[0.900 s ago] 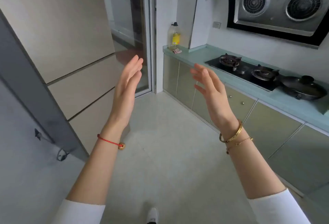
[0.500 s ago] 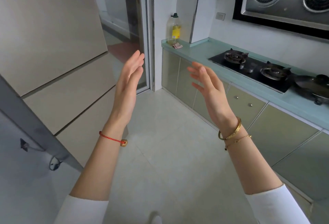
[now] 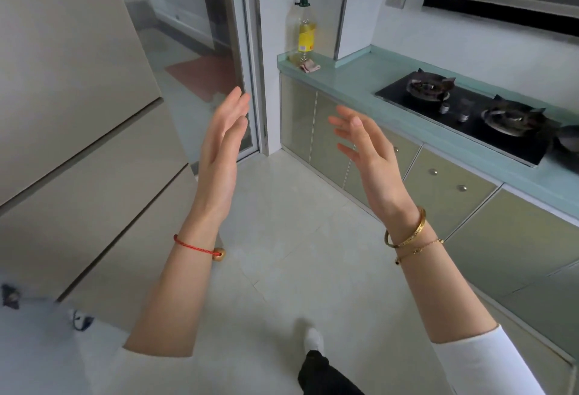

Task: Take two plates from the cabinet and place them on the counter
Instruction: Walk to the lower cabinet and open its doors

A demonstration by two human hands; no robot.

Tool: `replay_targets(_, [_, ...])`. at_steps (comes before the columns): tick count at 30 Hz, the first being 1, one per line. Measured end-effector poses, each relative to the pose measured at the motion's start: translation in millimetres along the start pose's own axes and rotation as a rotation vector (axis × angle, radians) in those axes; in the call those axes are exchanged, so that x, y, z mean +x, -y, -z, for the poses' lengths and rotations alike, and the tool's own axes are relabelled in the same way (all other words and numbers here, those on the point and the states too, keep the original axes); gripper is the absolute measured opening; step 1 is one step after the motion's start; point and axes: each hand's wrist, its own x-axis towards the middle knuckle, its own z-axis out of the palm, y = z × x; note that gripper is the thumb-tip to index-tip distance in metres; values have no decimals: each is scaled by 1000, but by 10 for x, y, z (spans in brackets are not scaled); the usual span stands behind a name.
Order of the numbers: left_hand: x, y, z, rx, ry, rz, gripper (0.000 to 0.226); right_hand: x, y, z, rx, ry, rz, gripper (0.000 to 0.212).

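My left hand and my right hand are raised in front of me over the floor, palms facing each other, fingers spread, both empty. The pale green counter runs along the right side. Below it are light green base cabinets with small round knobs, all doors closed. No plates are in view.
A black gas hob sits in the counter, with a dark pan at the right edge. An oil bottle and a small cloth stand at the counter's far end. A beige fridge fills the left; a glass door is ahead.
The view has moved forward and dipped, so the counter and hob look closer. Both hands stay raised and empty in the same pose.
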Motion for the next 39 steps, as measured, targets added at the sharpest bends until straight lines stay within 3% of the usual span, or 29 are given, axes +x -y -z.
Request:
replay_targets(7, [1044,484,-196,9,-14,-2,40,1162,-428,86,20,2,-3,37])
replay_targets(17, [2552,1157,-334,59,-51,12,53,2885,-899,126,23,57,-31,36])
replay_targets(22, [3201,1566,-249,60,-72,45,37,3645,-1253,5,34,64,-67,37])
replay_targets(26, [3766,1993,-129,41,-81,76,40,4239,-1595,-153,35,60,-84,37])
replay_targets(36, [5554,2934,302,14,29,159,30,5804,-2246,-702,10,-75,-166,35])
replay_targets(39, [6041,3161,378,-15,49,202,35,6209,-2402,-862,-3,-111,-190,36])
